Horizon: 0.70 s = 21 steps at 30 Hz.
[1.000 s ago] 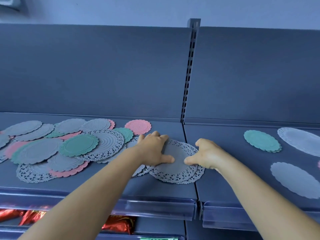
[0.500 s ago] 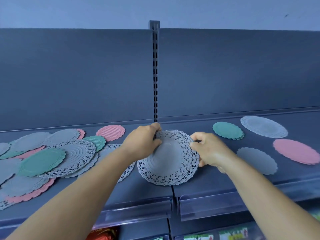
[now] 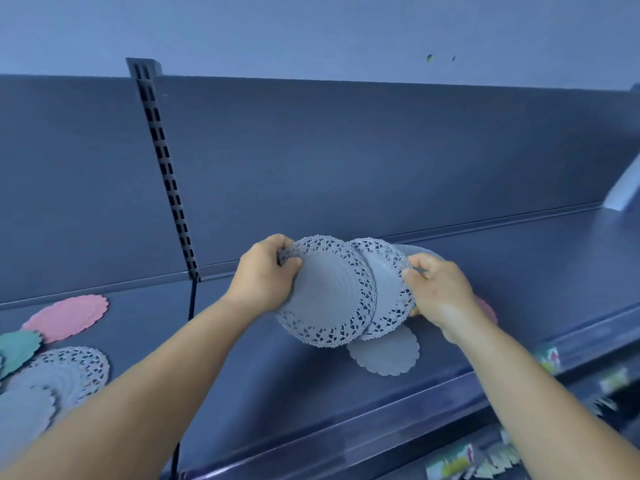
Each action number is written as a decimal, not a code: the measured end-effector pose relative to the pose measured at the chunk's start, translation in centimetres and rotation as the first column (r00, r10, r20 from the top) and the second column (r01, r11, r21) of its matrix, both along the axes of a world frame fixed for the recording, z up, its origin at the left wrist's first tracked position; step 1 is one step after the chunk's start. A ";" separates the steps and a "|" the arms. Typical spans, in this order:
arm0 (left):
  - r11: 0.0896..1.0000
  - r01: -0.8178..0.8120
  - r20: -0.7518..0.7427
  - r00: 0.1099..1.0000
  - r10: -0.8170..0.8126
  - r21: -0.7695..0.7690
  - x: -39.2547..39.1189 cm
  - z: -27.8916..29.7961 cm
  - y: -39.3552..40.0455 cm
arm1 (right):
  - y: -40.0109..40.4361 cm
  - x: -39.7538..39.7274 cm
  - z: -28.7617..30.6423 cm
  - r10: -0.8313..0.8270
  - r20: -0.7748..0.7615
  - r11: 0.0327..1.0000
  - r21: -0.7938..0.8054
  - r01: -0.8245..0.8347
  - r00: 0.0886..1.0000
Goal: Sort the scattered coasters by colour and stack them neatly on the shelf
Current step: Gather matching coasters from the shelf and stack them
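Two grey lace-edged coasters are held up above the right shelf section, overlapping each other. My left hand (image 3: 265,280) grips the front lace coaster (image 3: 327,296) at its upper left rim. My right hand (image 3: 438,292) pinches the second lace coaster (image 3: 386,282) at its right edge. Under them on the shelf (image 3: 242,368) lies a plain grey scalloped coaster (image 3: 388,355). Another grey coaster (image 3: 415,250) shows behind my right hand, and a pink coaster (image 3: 487,309) peeks out by my right wrist.
At the left lie a pink coaster (image 3: 67,317), a green coaster (image 3: 15,349), a grey lace coaster (image 3: 74,367) and more grey ones (image 3: 24,410). A slotted upright (image 3: 166,171) divides the dark back panel. Price labels (image 3: 547,360) line the front edge.
Both hands lifted the grey lace coasters off the shelf and carried them right, over the right section. The two coasters have fanned apart. My view swung right, pushing the scattered pile to the left edge.
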State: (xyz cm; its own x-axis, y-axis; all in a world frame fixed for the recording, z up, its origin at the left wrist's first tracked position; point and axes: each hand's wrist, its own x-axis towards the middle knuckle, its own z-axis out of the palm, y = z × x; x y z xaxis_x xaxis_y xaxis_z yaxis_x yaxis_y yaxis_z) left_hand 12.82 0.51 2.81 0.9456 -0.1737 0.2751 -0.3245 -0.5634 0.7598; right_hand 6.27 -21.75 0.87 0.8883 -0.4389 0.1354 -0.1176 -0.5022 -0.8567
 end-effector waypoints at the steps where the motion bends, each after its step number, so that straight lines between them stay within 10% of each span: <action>1: 1.000 -0.018 -0.012 1.000 0.017 -0.019 0.4 0.0 -1.2 | -1.5 0.5 0.0 -0.016 0.014 1.000 0.027 0.015 1.000; 14: 0.972 -0.210 -0.102 0.974 0.200 -0.103 4.9 -0.8 -9.1 | -13.7 11.1 -1.4 -0.027 -0.039 0.996 0.085 0.031 0.999; 21: 0.948 -0.224 -0.209 0.962 0.177 -0.225 5.9 -1.3 -12.1 | -15.7 12.7 -2.6 -0.042 -0.243 0.935 -0.352 -0.047 0.969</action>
